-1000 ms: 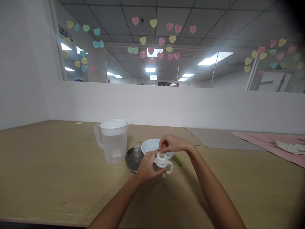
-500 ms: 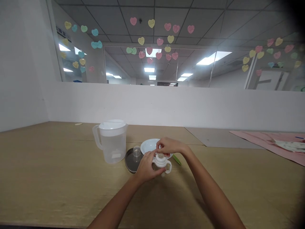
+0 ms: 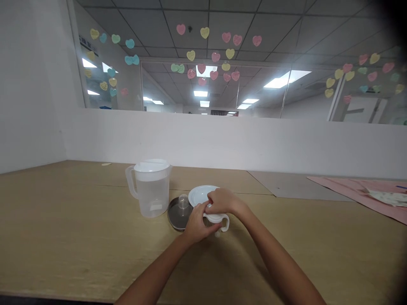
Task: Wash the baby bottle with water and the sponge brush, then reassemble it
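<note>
My left hand (image 3: 197,224) is wrapped round a baby bottle (image 3: 216,218) with a white collar and white side handles. The thumb lies along its near side. Over the bottle's top, my right hand (image 3: 222,201) has its fingers curled down onto it, hiding the nipple. Just left of my left hand, a clear domed cap (image 3: 183,202) stands in a round dark metal tray (image 3: 174,221). A white bowl (image 3: 199,194) sits behind the hands, partly covered by the right one.
A translucent lidded pitcher (image 3: 153,192) stands left of the tray on the wooden table (image 3: 79,237). At the far right lies a pink sheet (image 3: 343,188) with a pale patterned item on it. A white wall and a window with heart-shaped notes rise behind.
My right hand has come down and its fingers now cover the bottle's top, which showed before. The green object beside the bowl is now hidden. The view has shifted slightly.
</note>
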Demonstrator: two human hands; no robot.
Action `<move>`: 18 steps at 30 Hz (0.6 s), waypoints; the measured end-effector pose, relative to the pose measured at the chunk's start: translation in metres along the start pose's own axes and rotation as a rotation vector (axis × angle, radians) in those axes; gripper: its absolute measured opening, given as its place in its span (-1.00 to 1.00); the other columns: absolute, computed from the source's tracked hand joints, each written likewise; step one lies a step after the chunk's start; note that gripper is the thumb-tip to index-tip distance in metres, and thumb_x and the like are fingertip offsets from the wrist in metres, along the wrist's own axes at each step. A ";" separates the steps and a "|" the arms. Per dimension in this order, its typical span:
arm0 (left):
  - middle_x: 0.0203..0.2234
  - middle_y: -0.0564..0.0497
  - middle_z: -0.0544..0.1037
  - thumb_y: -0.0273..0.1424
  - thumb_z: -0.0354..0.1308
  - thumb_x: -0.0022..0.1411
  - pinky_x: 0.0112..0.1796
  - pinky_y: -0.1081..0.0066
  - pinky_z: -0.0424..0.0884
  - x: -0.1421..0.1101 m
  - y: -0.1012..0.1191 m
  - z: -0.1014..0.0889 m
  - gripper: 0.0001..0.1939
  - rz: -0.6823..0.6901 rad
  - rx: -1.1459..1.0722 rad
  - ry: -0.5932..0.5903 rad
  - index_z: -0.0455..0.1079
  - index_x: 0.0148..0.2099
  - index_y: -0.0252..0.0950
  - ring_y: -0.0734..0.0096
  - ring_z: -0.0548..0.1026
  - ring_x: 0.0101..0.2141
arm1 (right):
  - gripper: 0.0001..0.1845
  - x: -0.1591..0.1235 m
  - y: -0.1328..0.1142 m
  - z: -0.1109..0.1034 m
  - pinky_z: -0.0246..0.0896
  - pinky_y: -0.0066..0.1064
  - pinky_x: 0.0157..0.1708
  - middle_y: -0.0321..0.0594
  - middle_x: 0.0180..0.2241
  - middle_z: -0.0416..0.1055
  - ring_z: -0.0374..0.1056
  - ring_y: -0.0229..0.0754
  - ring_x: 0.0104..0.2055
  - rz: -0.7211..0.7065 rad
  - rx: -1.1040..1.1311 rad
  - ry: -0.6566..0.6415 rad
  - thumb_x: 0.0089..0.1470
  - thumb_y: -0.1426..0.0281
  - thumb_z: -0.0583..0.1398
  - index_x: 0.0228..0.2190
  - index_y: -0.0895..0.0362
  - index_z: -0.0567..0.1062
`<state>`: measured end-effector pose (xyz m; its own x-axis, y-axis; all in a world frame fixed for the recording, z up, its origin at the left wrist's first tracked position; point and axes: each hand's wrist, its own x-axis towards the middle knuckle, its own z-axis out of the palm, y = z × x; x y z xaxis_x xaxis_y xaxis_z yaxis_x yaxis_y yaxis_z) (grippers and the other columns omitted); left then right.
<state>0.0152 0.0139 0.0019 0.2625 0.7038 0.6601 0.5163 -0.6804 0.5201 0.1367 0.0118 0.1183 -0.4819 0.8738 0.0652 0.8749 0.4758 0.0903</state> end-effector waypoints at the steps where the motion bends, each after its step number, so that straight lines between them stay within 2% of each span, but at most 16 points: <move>1: -0.15 -0.13 0.39 -0.09 0.16 -0.09 -0.12 0.23 0.28 -0.001 -0.001 0.002 -0.30 -0.011 -0.009 0.008 0.14 0.05 -0.34 0.22 0.35 -0.14 | -0.66 0.000 -0.004 0.003 -0.01 -0.43 -0.57 -0.08 -0.50 0.42 0.30 -0.13 -0.48 0.011 -0.024 0.025 -0.13 0.19 0.06 -0.48 0.20 0.48; 4: -0.11 -0.14 0.37 -0.10 0.20 -0.13 -0.10 0.22 0.27 -0.001 -0.002 0.004 -0.27 -0.026 -0.041 0.031 0.13 0.06 -0.33 0.19 0.34 -0.11 | -0.67 -0.002 -0.008 0.011 -0.01 -0.42 -0.54 -0.04 -0.49 0.42 0.30 -0.13 -0.46 0.046 -0.021 0.131 -0.08 0.25 0.03 -0.49 0.22 0.48; 7: -0.12 -0.11 0.38 -0.13 0.22 -0.15 -0.09 0.22 0.26 0.001 0.000 0.002 -0.28 -0.023 -0.090 0.031 0.15 0.05 -0.31 0.21 0.34 -0.11 | -0.68 -0.011 0.005 0.016 -0.03 -0.45 -0.54 -0.15 -0.51 0.38 0.25 -0.19 -0.47 0.020 0.180 0.215 -0.11 0.19 0.09 -0.47 0.18 0.47; 10: -0.13 -0.07 0.39 -0.15 0.23 -0.15 -0.12 0.25 0.28 0.002 0.003 -0.001 -0.31 -0.022 -0.119 0.007 0.16 0.04 -0.27 0.24 0.35 -0.14 | -0.65 -0.022 0.029 0.025 -0.06 -0.52 -0.59 -0.34 -0.58 0.25 0.13 -0.32 -0.54 -0.131 0.575 0.109 -0.22 0.14 0.20 -0.42 0.13 0.45; 12: -0.13 -0.08 0.38 -0.16 0.23 -0.15 -0.13 0.25 0.28 0.001 0.003 -0.001 -0.30 -0.030 -0.117 0.002 0.15 0.05 -0.26 0.25 0.35 -0.15 | -0.65 -0.027 0.040 0.035 -0.10 -0.53 -0.61 -0.42 -0.65 0.10 0.02 -0.38 -0.60 -0.163 0.786 0.046 -0.25 0.18 0.24 -0.40 0.14 0.44; 15: -0.14 -0.09 0.38 -0.18 0.21 -0.12 -0.12 0.23 0.27 0.000 0.002 0.000 -0.34 -0.030 -0.098 0.003 0.17 0.04 -0.27 0.23 0.34 -0.14 | -0.65 -0.027 0.043 0.056 -0.11 -0.54 -0.60 -0.46 -0.64 0.00 -0.04 -0.40 -0.59 -0.108 0.993 0.164 -0.27 0.24 0.26 -0.40 0.17 0.40; 18: -0.13 -0.09 0.37 -0.23 0.19 -0.09 -0.10 0.23 0.25 0.000 0.000 0.003 -0.39 -0.008 -0.067 -0.002 0.17 0.03 -0.27 0.24 0.33 -0.12 | -0.64 -0.024 0.033 0.075 -0.06 -0.54 -0.57 -0.46 -0.62 0.05 0.02 -0.39 -0.56 -0.054 1.034 0.304 -0.27 0.26 0.26 -0.39 0.15 0.32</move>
<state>0.0178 0.0139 0.0002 0.2605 0.7098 0.6545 0.4627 -0.6868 0.5606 0.1809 0.0145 0.0449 -0.3879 0.8554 0.3432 0.4000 0.4917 -0.7734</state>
